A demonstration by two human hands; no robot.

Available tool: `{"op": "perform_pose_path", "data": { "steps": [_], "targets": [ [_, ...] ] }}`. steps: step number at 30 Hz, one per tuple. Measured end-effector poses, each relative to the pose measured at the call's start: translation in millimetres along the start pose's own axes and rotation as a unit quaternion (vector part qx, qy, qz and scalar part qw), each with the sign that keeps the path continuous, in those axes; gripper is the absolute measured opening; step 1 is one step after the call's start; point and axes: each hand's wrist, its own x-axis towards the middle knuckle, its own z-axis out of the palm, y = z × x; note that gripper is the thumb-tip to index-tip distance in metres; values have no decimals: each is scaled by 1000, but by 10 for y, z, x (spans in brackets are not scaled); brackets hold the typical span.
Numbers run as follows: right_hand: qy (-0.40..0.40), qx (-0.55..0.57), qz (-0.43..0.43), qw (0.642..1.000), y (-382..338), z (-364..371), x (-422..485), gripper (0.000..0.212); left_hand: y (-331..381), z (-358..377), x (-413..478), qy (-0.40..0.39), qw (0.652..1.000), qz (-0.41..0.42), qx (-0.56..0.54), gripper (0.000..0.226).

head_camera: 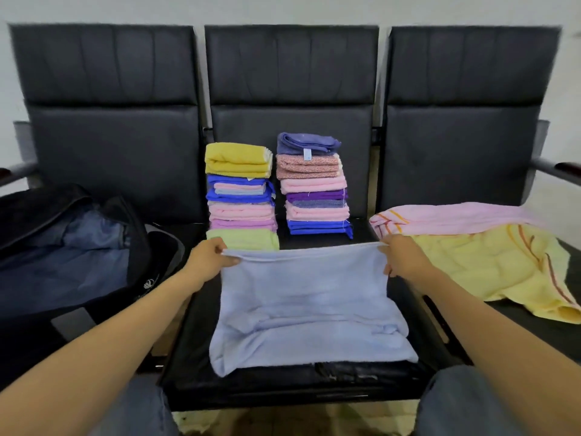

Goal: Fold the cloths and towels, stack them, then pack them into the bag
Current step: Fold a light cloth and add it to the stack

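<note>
Past both knees (pixel 471 401), on seat (pixel 188 347): light blue towel (pixel 308 297), near end bunched. Folding step in hand, judged mid-fold. Left hand (pixel 213 256) and right hand (pixel 402 256) stretched forward, each pinching one far corner, edge taut between. Next, probably: bring far edge toward near edge, square up. Folded stacks (pixel 240 196) just beyond hands; bag (pixel 63 247) left of left hand.
</note>
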Motion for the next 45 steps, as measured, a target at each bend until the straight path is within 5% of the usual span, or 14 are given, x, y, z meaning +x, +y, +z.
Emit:
{"op": "perform_pose_path", "data": {
  "steps": [3, 5, 7, 10, 12, 19, 27, 37, 43, 45],
  "targets": [
    [72, 178, 20, 981, -90, -426, -58, 26, 402, -219, -49, 43, 998, 26, -23, 39],
    [127, 339, 39, 931, -187, -779, -158, 8, 745, -398, -127, 72, 995, 54, -41, 38],
    [170, 460, 24, 871, -284, -1097, -256, 12, 1054, -582, -207, 100, 988, 90, -70, 34],
    [205, 593, -23, 778, -433, -1487, -457, 11, 1407, -813, -370, 101, 977, 134, -131, 26],
    [209, 628, -44, 748, -467, -1620, -512, 9, 1555, -909, -463, 74, 973, 148, -162, 21],
    [210, 621, -26, 755, -478, -1788, -585, 20, 1737, -1158, -639, 41, 955, 120, -267, 11],
    [160, 552, 31, 818, -534, -1662, -526, 12, 1598, -1060, -538, 49, 980, 74, -176, 14],
    [192, 567, 22, 801, -560, -1515, -432, 17, 1501, -963, -431, 117, 974, 89, -172, 11],
    [184, 521, 47, 832, -546, -1470, -487, 17, 1393, -979, -483, 129, 988, 61, -51, 23],
    [179, 476, 63, 859, -503, -1408, -522, 15, 1321, -962, -497, 102, 994, 31, -20, 11]
  ]
}}
